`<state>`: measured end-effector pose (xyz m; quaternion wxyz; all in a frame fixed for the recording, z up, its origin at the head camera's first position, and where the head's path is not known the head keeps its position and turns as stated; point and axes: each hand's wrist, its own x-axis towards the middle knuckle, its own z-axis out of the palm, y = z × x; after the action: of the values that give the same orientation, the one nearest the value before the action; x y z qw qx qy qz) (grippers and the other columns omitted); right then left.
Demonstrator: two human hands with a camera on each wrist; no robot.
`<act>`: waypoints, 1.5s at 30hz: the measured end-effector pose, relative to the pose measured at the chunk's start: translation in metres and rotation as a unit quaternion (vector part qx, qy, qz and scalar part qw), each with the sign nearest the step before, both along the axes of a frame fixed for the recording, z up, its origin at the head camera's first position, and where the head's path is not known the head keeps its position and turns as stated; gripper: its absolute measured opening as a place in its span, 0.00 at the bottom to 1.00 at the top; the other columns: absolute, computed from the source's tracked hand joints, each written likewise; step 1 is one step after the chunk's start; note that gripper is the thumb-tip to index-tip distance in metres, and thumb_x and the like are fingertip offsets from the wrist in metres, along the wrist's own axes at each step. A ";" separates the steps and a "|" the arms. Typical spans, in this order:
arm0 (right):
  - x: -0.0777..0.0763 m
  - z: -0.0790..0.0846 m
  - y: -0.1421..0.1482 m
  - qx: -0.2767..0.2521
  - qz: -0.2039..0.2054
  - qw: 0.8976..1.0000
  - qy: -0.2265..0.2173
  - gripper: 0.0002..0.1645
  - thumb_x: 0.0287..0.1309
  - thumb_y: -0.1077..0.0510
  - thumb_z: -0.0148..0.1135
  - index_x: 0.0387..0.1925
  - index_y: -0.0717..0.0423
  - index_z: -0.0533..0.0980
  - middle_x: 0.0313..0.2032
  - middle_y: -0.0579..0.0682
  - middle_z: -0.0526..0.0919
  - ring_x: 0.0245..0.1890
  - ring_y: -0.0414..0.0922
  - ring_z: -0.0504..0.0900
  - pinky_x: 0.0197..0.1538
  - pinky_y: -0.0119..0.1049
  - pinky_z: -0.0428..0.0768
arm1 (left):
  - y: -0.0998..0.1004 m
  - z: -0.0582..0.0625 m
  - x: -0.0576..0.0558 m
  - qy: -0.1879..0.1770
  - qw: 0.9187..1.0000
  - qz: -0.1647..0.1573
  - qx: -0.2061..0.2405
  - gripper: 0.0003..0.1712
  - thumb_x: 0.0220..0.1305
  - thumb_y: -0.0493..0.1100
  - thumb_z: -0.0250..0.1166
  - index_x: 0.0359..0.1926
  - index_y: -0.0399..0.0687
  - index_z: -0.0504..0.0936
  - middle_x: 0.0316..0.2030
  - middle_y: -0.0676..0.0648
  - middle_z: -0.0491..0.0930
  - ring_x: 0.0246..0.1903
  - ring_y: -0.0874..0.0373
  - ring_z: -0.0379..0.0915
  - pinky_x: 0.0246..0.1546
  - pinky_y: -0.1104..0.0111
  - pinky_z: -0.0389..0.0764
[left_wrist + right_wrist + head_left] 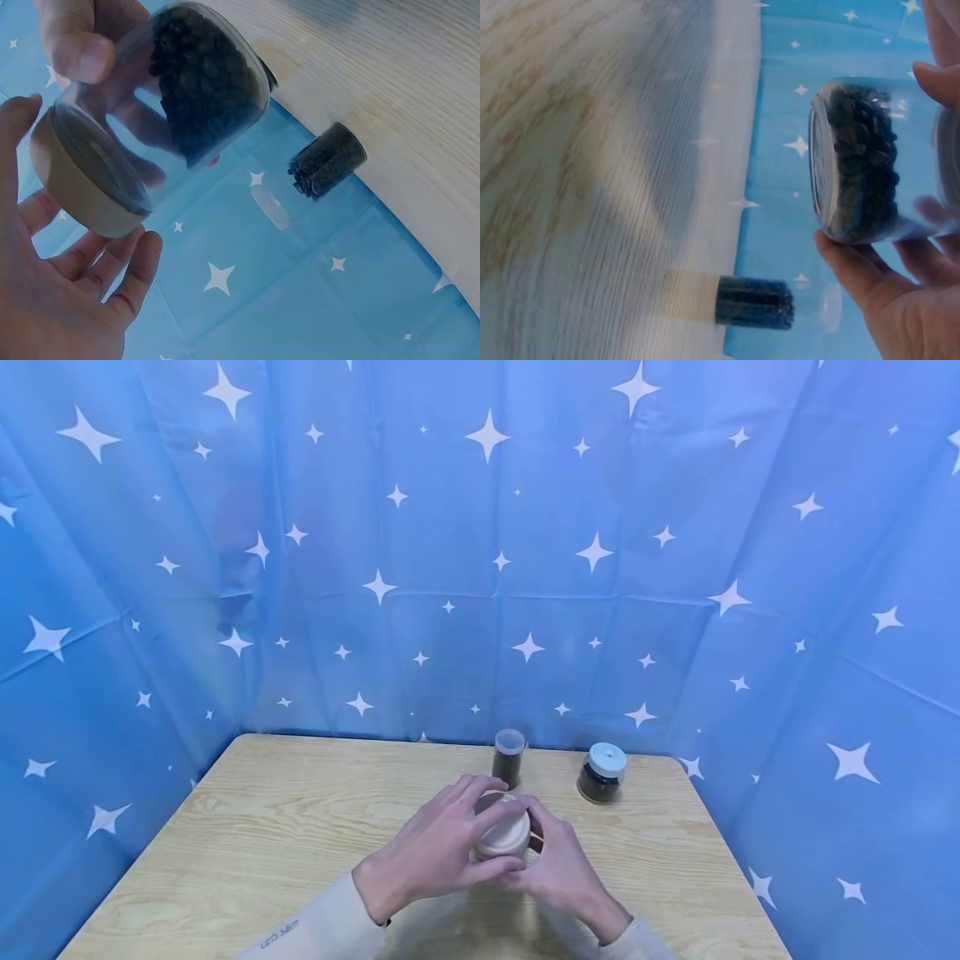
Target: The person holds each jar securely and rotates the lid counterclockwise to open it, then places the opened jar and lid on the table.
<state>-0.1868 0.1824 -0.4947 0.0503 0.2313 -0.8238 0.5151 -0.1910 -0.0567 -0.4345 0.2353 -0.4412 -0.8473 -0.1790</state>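
A clear jar [206, 90] with dark beans in its lower part has a pale beige lid [504, 837]. My right hand [561, 864] grips the jar's glass side, its thumb and fingers wrapped round it in the right wrist view. Around the lid curl the thumb and fingers of my left hand [435, 847], its index fingertip over the lid's top in the head view. Just behind the hands stands a slim clear canister [507, 764] with dark contents and a translucent cap.
Toward the back right of the wooden table [315, 810] stands a small dark-filled jar [602, 772] with a light blue lid. A blue star-patterned curtain [450, 543] hangs behind the table and along both sides.
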 end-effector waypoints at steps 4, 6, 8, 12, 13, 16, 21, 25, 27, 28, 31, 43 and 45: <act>0.001 0.000 0.001 -0.002 -0.002 1.000 -0.007 0.52 0.48 0.54 0.96 0.74 0.42 0.79 0.62 0.48 0.91 0.60 0.39 0.91 0.65 0.37 0.93 | -0.004 0.000 -0.003 -0.020 1.000 -0.021 -0.007 0.42 0.74 0.69 0.78 0.82 0.64 0.79 0.75 0.46 0.79 0.67 0.52 0.83 0.64 0.56 0.91; 0.002 0.000 0.002 -0.001 -0.002 1.000 -0.013 0.53 0.48 0.54 0.96 0.74 0.41 0.78 0.62 0.48 0.91 0.60 0.39 0.91 0.66 0.37 0.92 | -0.007 0.001 -0.005 -0.027 0.999 -0.041 -0.010 0.43 0.74 0.68 0.79 0.83 0.64 0.78 0.77 0.46 0.78 0.71 0.51 0.82 0.68 0.54 0.90; 0.002 0.001 0.002 0.004 -0.001 1.000 -0.017 0.55 0.47 0.55 0.96 0.76 0.42 0.77 0.62 0.48 0.91 0.60 0.39 0.91 0.66 0.36 0.92 | -0.011 0.002 -0.007 -0.025 0.997 -0.067 -0.015 0.44 0.75 0.67 0.79 0.84 0.63 0.77 0.79 0.45 0.77 0.74 0.50 0.80 0.72 0.53 0.89; 0.003 0.003 0.003 0.006 0.008 1.000 -0.021 0.59 0.44 0.59 0.95 0.78 0.43 0.76 0.63 0.47 0.91 0.61 0.39 0.91 0.67 0.36 0.91 | -0.016 0.002 -0.012 0.004 0.993 -0.116 -0.030 0.43 0.76 0.65 0.78 0.85 0.61 0.76 0.80 0.43 0.77 0.78 0.49 0.78 0.78 0.53 0.85; 0.004 0.003 0.003 0.004 0.011 1.000 -0.023 0.60 0.43 0.59 0.95 0.79 0.42 0.76 0.64 0.47 0.90 0.61 0.40 0.91 0.68 0.37 0.91 | -0.017 0.002 -0.013 0.013 0.991 -0.126 -0.033 0.43 0.77 0.65 0.77 0.85 0.60 0.76 0.80 0.42 0.77 0.79 0.49 0.78 0.79 0.53 0.84; 0.005 0.004 0.002 0.000 0.025 0.999 -0.025 0.61 0.45 0.58 0.95 0.80 0.40 0.75 0.67 0.46 0.89 0.62 0.40 0.91 0.69 0.36 0.91 | -0.018 0.002 -0.015 0.025 0.988 -0.149 -0.038 0.42 0.77 0.65 0.76 0.85 0.60 0.77 0.81 0.42 0.77 0.78 0.50 0.78 0.80 0.56 0.83; 0.006 0.003 0.002 -0.003 0.048 0.999 -0.021 0.61 0.49 0.56 0.95 0.82 0.39 0.73 0.70 0.47 0.87 0.63 0.40 0.91 0.69 0.37 0.91 | -0.020 0.000 -0.015 0.018 0.986 -0.163 -0.042 0.39 0.80 0.61 0.74 0.85 0.62 0.76 0.82 0.44 0.76 0.77 0.52 0.78 0.78 0.58 0.84; 0.006 0.003 0.002 -0.003 0.052 0.998 -0.018 0.60 0.49 0.55 0.95 0.82 0.36 0.74 0.70 0.45 0.88 0.62 0.39 0.91 0.69 0.37 0.91 | -0.021 0.000 -0.015 0.016 0.985 -0.163 -0.046 0.37 0.81 0.59 0.73 0.85 0.62 0.77 0.82 0.46 0.76 0.76 0.54 0.79 0.76 0.60 0.85; 0.006 0.002 0.002 -0.004 0.053 0.998 -0.017 0.60 0.49 0.54 0.96 0.81 0.35 0.74 0.69 0.45 0.88 0.61 0.39 0.92 0.69 0.38 0.91 | -0.022 0.000 -0.015 0.015 0.986 -0.162 -0.049 0.37 0.81 0.59 0.73 0.85 0.62 0.77 0.81 0.46 0.77 0.76 0.54 0.79 0.76 0.61 0.85; 0.006 0.002 0.001 -0.005 0.054 0.998 -0.017 0.60 0.50 0.53 0.96 0.81 0.36 0.74 0.68 0.45 0.89 0.61 0.40 0.92 0.69 0.38 0.92 | -0.022 0.000 -0.014 0.014 0.986 -0.160 -0.050 0.37 0.82 0.59 0.73 0.85 0.62 0.77 0.81 0.46 0.77 0.76 0.54 0.79 0.76 0.61 0.86; 0.006 0.002 0.001 -0.009 0.058 0.998 -0.020 0.60 0.51 0.52 0.96 0.82 0.36 0.74 0.68 0.46 0.89 0.61 0.40 0.92 0.68 0.37 0.92 | -0.023 0.000 -0.013 0.011 0.986 -0.157 -0.053 0.37 0.82 0.59 0.73 0.85 0.62 0.77 0.81 0.46 0.77 0.77 0.54 0.79 0.75 0.61 0.86; 0.006 0.003 -0.002 0.002 0.060 0.998 -0.021 0.59 0.51 0.50 0.96 0.81 0.35 0.74 0.69 0.46 0.88 0.61 0.40 0.92 0.68 0.38 0.92 | -0.024 0.000 -0.012 0.017 0.987 -0.156 -0.046 0.37 0.81 0.59 0.73 0.84 0.61 0.77 0.79 0.45 0.79 0.76 0.53 0.80 0.74 0.62 0.87; 0.006 0.003 -0.002 0.003 0.058 0.998 -0.022 0.58 0.51 0.51 0.96 0.81 0.35 0.74 0.68 0.46 0.89 0.61 0.40 0.92 0.68 0.37 0.92 | -0.024 0.000 -0.012 0.018 0.987 -0.156 -0.044 0.36 0.82 0.59 0.73 0.84 0.61 0.77 0.79 0.45 0.79 0.76 0.53 0.80 0.74 0.62 0.87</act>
<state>-0.1806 0.1805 -0.4916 0.0015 0.2673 -0.8112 0.5200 -0.2032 -0.0808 -0.4347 0.2001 -0.5807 -0.7709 -0.1685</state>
